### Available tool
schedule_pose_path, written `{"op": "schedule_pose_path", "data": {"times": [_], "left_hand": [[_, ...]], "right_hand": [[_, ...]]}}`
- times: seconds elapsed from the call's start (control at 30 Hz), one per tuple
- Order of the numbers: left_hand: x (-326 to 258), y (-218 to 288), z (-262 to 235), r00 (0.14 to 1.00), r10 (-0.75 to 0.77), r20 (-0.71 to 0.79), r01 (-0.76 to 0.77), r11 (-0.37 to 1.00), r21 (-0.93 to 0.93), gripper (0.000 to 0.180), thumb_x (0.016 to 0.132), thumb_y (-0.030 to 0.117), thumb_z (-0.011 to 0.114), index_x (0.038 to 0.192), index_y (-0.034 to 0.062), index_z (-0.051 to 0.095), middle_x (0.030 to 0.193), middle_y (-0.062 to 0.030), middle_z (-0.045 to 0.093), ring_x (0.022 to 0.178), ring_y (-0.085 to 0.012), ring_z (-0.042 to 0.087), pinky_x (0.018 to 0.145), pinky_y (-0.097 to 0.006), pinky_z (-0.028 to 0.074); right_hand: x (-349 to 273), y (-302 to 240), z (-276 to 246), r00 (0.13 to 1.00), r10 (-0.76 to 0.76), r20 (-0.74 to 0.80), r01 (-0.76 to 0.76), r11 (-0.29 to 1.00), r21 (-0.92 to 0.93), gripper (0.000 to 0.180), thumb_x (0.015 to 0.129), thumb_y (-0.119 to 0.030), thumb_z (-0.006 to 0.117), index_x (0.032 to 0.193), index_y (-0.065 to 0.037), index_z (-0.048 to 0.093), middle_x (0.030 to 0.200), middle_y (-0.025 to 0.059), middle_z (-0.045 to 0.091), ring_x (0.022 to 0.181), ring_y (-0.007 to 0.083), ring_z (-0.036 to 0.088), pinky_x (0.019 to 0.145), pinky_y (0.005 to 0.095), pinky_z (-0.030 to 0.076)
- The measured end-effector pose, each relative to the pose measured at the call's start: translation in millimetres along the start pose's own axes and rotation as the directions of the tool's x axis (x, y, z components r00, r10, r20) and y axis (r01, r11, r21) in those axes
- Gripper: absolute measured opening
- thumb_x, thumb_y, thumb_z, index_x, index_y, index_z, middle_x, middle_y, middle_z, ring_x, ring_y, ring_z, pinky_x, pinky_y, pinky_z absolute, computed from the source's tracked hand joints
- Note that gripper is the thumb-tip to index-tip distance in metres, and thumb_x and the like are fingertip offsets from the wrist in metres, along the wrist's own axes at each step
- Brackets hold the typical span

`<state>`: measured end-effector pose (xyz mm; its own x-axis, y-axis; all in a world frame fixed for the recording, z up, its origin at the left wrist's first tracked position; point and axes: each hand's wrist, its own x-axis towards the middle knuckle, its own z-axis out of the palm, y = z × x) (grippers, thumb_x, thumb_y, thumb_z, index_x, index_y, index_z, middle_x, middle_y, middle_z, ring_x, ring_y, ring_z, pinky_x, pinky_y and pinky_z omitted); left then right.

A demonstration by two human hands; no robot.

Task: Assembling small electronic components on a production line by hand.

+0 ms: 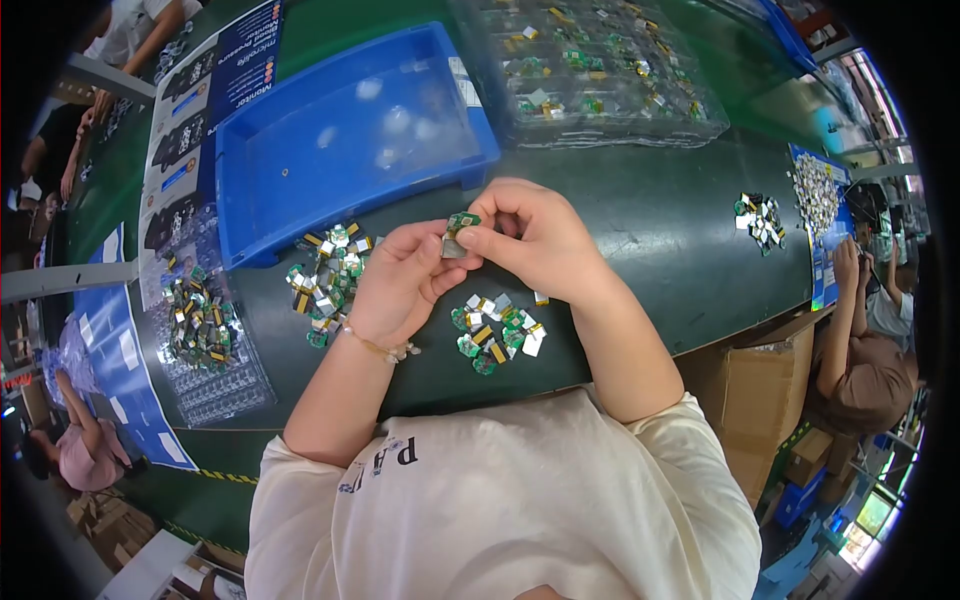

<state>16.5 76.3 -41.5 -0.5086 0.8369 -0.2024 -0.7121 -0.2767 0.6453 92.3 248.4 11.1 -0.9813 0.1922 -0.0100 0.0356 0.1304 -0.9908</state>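
Note:
Over the near part of the dark green table, my left hand (pixel 405 272) and my right hand (pixel 540 240) meet at a small green circuit board (pixel 461 220) with a flat silver-grey piece (pixel 453 248) on it. The left fingers pinch it from the left. My right thumb and fingers close on its upper right side. Just below the hands lies a loose pile of small boards (pixel 497 330) with silver, white and yellow-black parts. Another such pile (pixel 328 275) lies beside my left wrist, partly hidden behind the hand.
A blue plastic bin (pixel 290 165) stands beyond my hands. Stacked clear trays (pixel 610 80) of boards are at the back. A clear blister tray (pixel 225 390) bears more boards at left. Another pile (pixel 762 222) sits right. Other people work on both sides; a cardboard box (pixel 765 400) stands right.

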Motion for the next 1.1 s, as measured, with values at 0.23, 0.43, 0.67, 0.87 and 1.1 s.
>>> {"op": "schedule_pose_path", "data": {"times": [0.23,0.43,0.67,0.87,1.1], "left_hand": [[0.4,0.7,2.4,1.000,0.006,0.007,-0.006,1.000,0.010,0.029,0.095,0.020,0.048,0.116,0.0019,0.055,0.102,-0.0079,0.065,0.092,-0.0175,0.064,0.078,-0.025,0.052],[1.6,1.6,4.8,0.999,-0.011,-0.032,0.011,1.000,0.021,0.030,0.096,0.021,0.047,0.116,0.0011,0.055,0.100,-0.0070,0.065,0.092,-0.0156,0.063,0.078,-0.024,0.052],[1.4,1.1,4.1,0.999,-0.022,-0.034,0.022,1.000,-0.004,0.029,0.096,0.020,0.046,0.117,0.0017,0.055,0.100,-0.0064,0.065,0.092,-0.0158,0.063,0.078,-0.024,0.051],[0.9,-0.4,3.7,0.995,-0.016,-0.101,0.014,1.000,-0.023,0.027,0.096,0.020,0.046,0.116,0.0034,0.055,0.102,-0.0064,0.064,0.092,-0.0172,0.063,0.077,-0.024,0.051],[1.3,-0.2,7.8,0.991,0.012,-0.132,-0.016,1.000,-0.026,0.026,0.096,0.019,0.048,0.116,0.0042,0.055,0.102,-0.0072,0.064,0.092,-0.0186,0.063,0.076,-0.024,0.052]], "right_hand": [[0.8,5.4,-0.9,0.999,-0.041,-0.031,0.038,0.995,-0.089,0.013,0.077,-0.012,0.071,0.077,-0.002,0.061,0.072,0.0000,0.054,0.057,0.0040,0.045,0.049,0.0210,0.037],[1.8,8.4,-0.6,0.997,-0.062,-0.056,0.053,0.988,-0.148,0.015,0.076,-0.014,0.071,0.077,-0.003,0.061,0.072,0.0003,0.054,0.056,0.0057,0.044,0.050,0.0219,0.037],[1.2,7.6,3.0,0.994,-0.067,-0.089,0.049,0.980,-0.194,0.017,0.075,-0.016,0.072,0.077,-0.003,0.061,0.072,0.0008,0.054,0.056,0.0075,0.045,0.050,0.0230,0.038],[1.2,7.3,9.3,0.989,-0.059,-0.138,0.033,0.983,-0.181,0.016,0.074,-0.014,0.072,0.076,-0.003,0.060,0.071,-0.0006,0.052,0.058,0.0073,0.042,0.051,0.0228,0.036],[0.4,5.8,13.7,0.980,-0.092,-0.177,0.057,0.980,-0.193,0.016,0.073,-0.011,0.072,0.075,-0.004,0.058,0.071,-0.0007,0.051,0.062,0.0094,0.039,0.055,0.0237,0.035]]}}
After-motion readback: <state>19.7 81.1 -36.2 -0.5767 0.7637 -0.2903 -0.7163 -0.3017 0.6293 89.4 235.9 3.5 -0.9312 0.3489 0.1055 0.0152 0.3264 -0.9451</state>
